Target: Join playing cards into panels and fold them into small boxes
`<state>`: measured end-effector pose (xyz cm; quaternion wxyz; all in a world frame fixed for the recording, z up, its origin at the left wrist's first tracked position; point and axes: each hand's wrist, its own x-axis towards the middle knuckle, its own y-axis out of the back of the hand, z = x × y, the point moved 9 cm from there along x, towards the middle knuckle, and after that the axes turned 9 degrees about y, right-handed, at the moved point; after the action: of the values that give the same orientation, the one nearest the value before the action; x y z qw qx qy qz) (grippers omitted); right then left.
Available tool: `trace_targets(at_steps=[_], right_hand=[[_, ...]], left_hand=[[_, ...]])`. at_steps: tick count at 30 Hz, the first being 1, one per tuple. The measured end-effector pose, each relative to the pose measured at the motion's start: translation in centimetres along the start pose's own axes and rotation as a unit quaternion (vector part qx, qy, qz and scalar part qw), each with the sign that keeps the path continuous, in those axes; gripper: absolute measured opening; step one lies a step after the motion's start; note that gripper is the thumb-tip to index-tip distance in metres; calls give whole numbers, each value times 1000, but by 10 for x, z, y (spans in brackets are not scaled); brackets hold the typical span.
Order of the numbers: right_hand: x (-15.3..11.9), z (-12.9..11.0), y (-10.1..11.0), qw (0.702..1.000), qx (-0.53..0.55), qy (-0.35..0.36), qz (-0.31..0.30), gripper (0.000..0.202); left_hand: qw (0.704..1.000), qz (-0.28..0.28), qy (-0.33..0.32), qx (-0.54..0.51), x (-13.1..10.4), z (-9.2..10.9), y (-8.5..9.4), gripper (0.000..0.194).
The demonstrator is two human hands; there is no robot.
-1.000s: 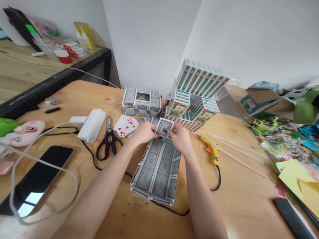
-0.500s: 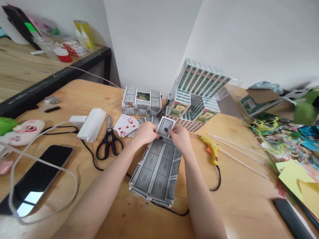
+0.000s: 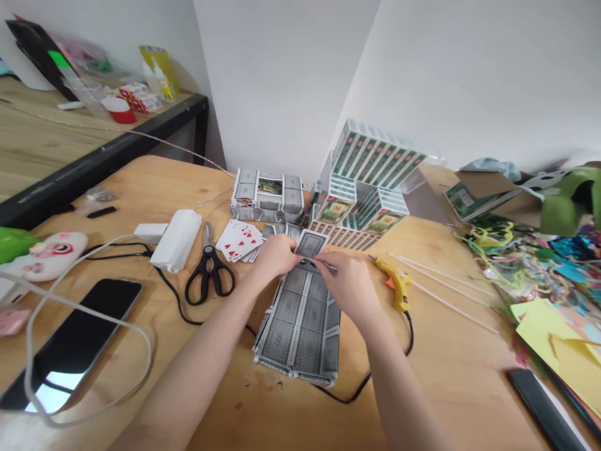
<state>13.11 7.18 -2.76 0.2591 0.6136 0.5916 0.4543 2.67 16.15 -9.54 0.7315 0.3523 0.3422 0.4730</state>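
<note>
Red hearts and a "3" show on the fanned playing cards (image 3: 239, 238); nothing else is legible.

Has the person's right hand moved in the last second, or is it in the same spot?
Yes. The right hand has drawn back toward the person and slightly right, nearer the yellow glue gun, away from the grey-backed playing card.

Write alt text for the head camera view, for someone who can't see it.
Two bare hands, left hand and right hand, hold a grey-backed playing card above a flat grey panel of joined cards on a wooden table. Black-handled scissors lie left, a yellow glue gun right.
</note>
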Motion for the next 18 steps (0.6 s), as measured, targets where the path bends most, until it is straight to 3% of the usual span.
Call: trace_targets(at_steps=[4, 9, 18], right_hand=[[-8, -20, -30, 979, -160, 113, -60, 39], [-10, -33, -47, 939, -289, 175, -72, 36], [0, -19, -65, 940, -307, 119, -89, 37]], left_hand=[[1000, 4, -1, -8, 1, -1, -2, 18], [1000, 14, -10, -22, -1, 1, -5, 18], [998, 10, -32, -44, -2, 5, -8, 19]])
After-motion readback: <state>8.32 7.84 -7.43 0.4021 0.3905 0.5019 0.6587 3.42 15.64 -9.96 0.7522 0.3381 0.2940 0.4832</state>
